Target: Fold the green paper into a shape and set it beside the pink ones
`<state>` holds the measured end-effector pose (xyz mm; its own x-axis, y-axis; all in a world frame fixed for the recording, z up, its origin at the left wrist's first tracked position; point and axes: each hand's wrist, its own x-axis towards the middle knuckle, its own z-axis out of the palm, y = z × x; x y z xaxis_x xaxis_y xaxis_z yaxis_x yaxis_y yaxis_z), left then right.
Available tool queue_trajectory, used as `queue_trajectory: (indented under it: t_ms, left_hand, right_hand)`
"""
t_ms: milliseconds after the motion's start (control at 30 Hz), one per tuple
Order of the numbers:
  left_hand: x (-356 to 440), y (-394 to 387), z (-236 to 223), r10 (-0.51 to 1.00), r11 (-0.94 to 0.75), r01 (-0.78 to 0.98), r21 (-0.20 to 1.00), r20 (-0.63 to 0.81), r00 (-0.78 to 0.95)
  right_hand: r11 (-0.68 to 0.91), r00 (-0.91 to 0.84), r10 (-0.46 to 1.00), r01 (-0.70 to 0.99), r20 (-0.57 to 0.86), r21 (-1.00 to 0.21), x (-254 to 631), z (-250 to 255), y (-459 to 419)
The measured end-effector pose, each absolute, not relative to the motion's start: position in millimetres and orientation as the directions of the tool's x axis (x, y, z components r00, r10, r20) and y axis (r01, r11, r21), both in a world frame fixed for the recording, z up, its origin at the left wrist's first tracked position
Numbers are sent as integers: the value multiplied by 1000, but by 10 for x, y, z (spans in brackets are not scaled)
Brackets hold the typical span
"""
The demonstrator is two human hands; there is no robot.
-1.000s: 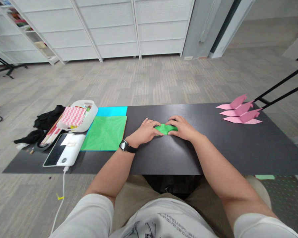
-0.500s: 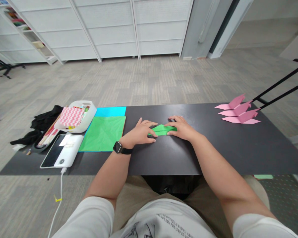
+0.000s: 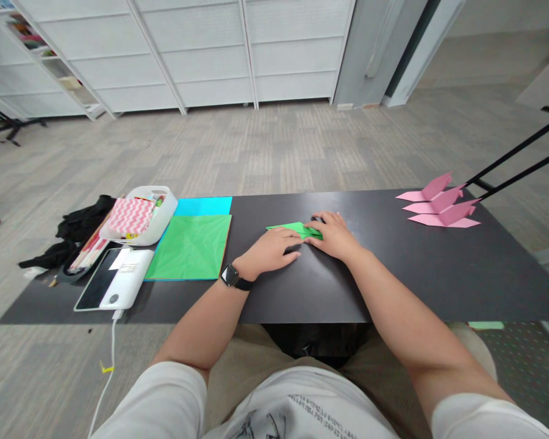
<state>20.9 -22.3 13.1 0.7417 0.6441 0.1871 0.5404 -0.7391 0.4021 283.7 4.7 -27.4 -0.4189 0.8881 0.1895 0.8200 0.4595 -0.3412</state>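
Gray striped carpet (image 3: pixel 238 152) runs back to white cabinets (image 3: pixel 210 55) behind a long dark table (image 3: pixel 265 299). Near the middle of the tabletop lies a folded green paper (image 3: pixel 295 228), a narrow strip partly covered by both hands. Over its near edge, the left hand (image 3: pixel 271 250) rests with fingers mostly straight and thumb held apart, gripping nothing that I can see (a black watch (image 3: pixel 230 275) circles that wrist). Bent in close, the thumb and forefinger of the right hand (image 3: pixel 333 236) have the strip's right end between them; how firmly, I cannot tell. To the left sit a green sheet (image 3: pixel 190 247) over a blue one, a white basket (image 3: pixel 165 221) and a white device (image 3: pixel 130 277) with a cable (image 3: pixel 113 341) attached. Three pink paper birds (image 3: pixel 448 214) stand well apart, toward the right.
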Motion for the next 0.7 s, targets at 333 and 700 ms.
queue_trajectory:
  t_ms: [333, 700]
  left_hand:
    - [181, -209, 71, 767, -633, 700, 329, 145, 625]
    - [153, -115, -8, 797, -602, 751, 272, 153, 584]
  right_hand:
    - [512, -471, 859, 782, 200, -357, 2825, -195, 20]
    - [675, -636, 732, 631, 244, -382, 2752, -228, -19]
